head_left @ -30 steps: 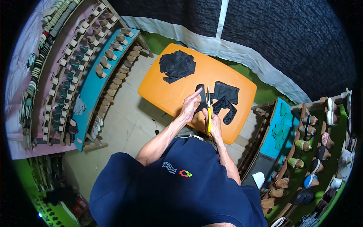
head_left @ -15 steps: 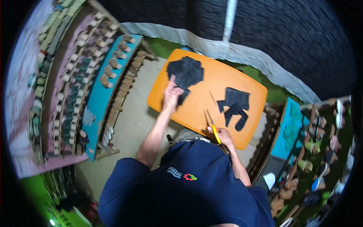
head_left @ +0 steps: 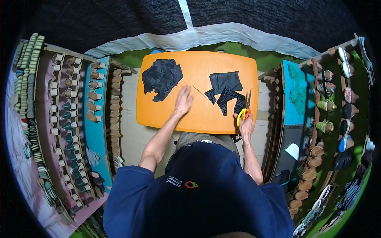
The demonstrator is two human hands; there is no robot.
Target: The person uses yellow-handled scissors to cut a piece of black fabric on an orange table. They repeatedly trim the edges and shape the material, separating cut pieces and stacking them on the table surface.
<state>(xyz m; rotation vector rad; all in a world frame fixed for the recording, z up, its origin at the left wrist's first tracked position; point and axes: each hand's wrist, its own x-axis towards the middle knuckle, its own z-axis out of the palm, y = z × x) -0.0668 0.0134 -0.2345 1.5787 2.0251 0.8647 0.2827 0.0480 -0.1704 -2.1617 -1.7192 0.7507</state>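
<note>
My left hand is over the orange table, fingers stretched out and holding nothing. Left of it is a heap of dark fabric-like pieces. My right hand grips scissors with yellow and orange handles, blades pointing away from me and slightly parted. Just left of the blades, cut black patterned pieces with curved edges lie on the table. Beyond these, partly under them, is a plain dark rectangular piece. Between the two groups lies a thin, slender stick-like tool; its kind is unclear.
A left rack carries rows of wooden shoe forms and footwear. Shelves on the right bear more shoes, and a turquoise board there has green pieces on it. A dark curtain with a pale lower border hangs behind the table.
The view has turned and straightened. My left hand has shifted away from the heap toward the table's middle. The scissors in my right hand have moved to the right side of the patterned pieces.
</note>
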